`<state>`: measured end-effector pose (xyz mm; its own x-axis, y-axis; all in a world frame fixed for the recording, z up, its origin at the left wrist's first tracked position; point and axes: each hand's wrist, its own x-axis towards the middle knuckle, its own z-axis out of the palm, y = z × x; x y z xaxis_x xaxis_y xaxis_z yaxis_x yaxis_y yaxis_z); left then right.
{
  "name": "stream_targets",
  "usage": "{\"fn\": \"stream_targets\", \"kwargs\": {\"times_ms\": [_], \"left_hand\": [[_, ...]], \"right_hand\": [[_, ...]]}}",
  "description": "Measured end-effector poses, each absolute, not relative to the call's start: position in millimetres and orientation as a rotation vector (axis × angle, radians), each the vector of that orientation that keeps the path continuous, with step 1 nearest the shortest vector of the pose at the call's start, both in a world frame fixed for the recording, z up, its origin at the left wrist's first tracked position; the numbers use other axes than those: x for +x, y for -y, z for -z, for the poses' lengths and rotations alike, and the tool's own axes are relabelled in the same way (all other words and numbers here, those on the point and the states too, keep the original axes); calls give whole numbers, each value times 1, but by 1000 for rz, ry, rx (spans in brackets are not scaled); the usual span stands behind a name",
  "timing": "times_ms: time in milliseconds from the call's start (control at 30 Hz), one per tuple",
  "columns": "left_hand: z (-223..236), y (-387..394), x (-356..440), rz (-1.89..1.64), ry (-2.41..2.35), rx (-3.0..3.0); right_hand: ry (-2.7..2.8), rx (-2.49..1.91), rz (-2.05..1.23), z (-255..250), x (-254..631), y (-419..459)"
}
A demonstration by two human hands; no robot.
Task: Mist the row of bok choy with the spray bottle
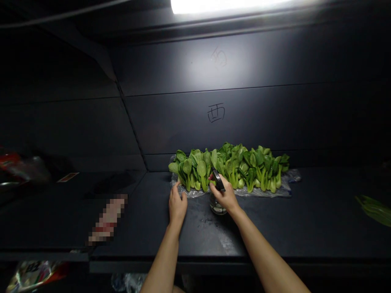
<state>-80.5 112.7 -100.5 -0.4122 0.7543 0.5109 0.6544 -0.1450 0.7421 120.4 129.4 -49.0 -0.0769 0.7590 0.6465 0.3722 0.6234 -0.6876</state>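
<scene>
Several heads of green bok choy (232, 165) stand in a row on a sheet of clear plastic (262, 193) at the back of the dark shelf. In front of them my right hand (226, 196) is wrapped around the neck of a spray bottle (218, 208). The bottle has a black trigger head and a clear body, partly hidden by the hand. My left hand (177, 203) is at the plastic's front left corner, fingers extended and apart, close to the leftmost bok choy. Whether its fingertips touch the plastic is hard to tell.
Water drops wet the dark shelf (210, 240) below the bottle. A blurred-out pinkish item (108, 219) lies at the left. Long green leaves (374, 209) lie at the far right. A bright lamp (226, 5) hangs above, and packages (39, 272) sit below the front edge.
</scene>
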Motion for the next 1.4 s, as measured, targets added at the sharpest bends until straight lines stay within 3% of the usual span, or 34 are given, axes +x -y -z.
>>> {"fn": "stream_targets", "kwargs": {"times_ms": [1400], "left_hand": [[108,-120,-85,-1672,-1974,1432]], "right_hand": [[1899,-802,-490,38,85,-114]]}}
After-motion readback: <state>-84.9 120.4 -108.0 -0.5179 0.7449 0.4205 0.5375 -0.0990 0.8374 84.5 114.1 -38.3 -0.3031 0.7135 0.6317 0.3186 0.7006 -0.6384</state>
